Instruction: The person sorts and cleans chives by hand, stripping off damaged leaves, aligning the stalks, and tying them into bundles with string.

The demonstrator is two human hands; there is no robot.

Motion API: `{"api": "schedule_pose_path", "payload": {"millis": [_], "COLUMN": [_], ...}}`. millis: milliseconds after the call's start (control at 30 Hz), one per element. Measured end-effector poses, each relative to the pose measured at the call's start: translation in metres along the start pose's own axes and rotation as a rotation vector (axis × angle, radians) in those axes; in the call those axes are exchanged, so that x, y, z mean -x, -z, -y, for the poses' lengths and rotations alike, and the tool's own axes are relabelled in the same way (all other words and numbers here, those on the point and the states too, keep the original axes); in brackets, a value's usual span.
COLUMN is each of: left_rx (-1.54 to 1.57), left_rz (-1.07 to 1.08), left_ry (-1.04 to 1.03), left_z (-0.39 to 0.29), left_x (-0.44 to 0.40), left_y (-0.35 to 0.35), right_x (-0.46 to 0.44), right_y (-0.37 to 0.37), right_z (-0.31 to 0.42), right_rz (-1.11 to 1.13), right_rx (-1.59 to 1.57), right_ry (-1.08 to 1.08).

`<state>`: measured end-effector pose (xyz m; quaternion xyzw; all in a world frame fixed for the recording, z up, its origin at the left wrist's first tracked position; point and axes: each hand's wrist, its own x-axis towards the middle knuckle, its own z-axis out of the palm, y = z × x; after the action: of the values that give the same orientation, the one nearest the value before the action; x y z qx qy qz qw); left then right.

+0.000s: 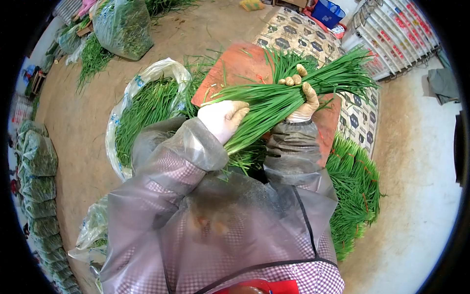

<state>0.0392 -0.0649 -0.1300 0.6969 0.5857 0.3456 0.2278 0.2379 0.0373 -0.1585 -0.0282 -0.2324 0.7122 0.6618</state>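
Observation:
A long bundle of garlic chives (274, 103) lies slantwise above an orange-red board (230, 66), its leafy tips pointing to the upper right. My right hand (304, 100), in a stained pale glove, is closed around the middle of the bundle from below, with fingertips and thumb showing on top. At the paler stem ends, my left hand (223, 118) in a white glove is closed, fingers pressed together on some of the stems. Exactly how many stems it grips is hidden. More chives lie on the board behind the bundle.
To the left stands an open plastic bag (113, 142) full of loose chives. Tied bundles (353, 191) are stacked at the right. Filled bags (39, 181) line the far left, and a large bag (122, 29) stands at the back. A blue basket (327, 13) is near the white rack (391, 36).

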Motion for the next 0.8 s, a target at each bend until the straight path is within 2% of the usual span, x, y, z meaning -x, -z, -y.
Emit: {"api": "schedule_pose_path", "payload": {"millis": [67, 133, 200, 267, 333, 400, 433, 500, 533, 633, 667, 733, 800], "left_rx": [0.083, 0.275, 0.240, 0.289, 0.291, 0.294, 0.295, 0.700, 0.700, 1.242, 1.328, 1.554, 1.628], "left_rz": [0.003, 0.101, 0.143, 0.283, 0.275, 0.224, 0.224, 0.385, 0.385, 0.483, 0.454, 0.478, 0.477], "left_ry": [0.043, 0.146, 0.181, 0.188, 0.167, 0.012, 0.012, 0.277, 0.277, 0.264, 0.318, 0.238, 0.221], "left_z": [0.009, 0.013, 0.014, 0.017, 0.028, 0.032, 0.029, 0.023, 0.026, 0.038, 0.039, 0.047, 0.048], "left_x": [0.000, -0.003, -0.003, -0.007, -0.006, -0.005, -0.005, -0.005, -0.005, -0.001, 0.002, 0.007, 0.016], "left_y": [-0.007, -0.007, -0.004, -0.003, -0.012, -0.017, -0.015, -0.004, 0.000, 0.015, 0.019, 0.024, 0.039], "right_x": [0.001, 0.001, 0.001, 0.002, 0.003, 0.003, 0.004, 0.004, 0.004, 0.002, 0.002, 0.001, -0.001], "right_y": [-0.001, 0.000, -0.001, -0.002, -0.002, -0.001, -0.001, 0.000, 0.002, 0.008, 0.011, 0.013, 0.020], "right_z": [-0.002, -0.002, -0.002, -0.001, -0.001, -0.001, 0.001, 0.003, 0.003, 0.004, 0.005, 0.007, 0.010], "right_rz": [0.020, 0.016, 0.015, 0.019, 0.021, 0.029, 0.028, 0.026, 0.026, 0.027, 0.027, 0.027, 0.044], "right_rx": [0.010, 0.005, 0.027, 0.019, 0.014, 0.004, 0.004, -0.017, -0.017, -0.088, -0.088, -0.132, -0.147], "right_ry": [0.001, 0.001, -0.003, -0.014, -0.027, -0.038, -0.038, -0.050, -0.050, -0.047, -0.048, -0.058, -0.060]}}
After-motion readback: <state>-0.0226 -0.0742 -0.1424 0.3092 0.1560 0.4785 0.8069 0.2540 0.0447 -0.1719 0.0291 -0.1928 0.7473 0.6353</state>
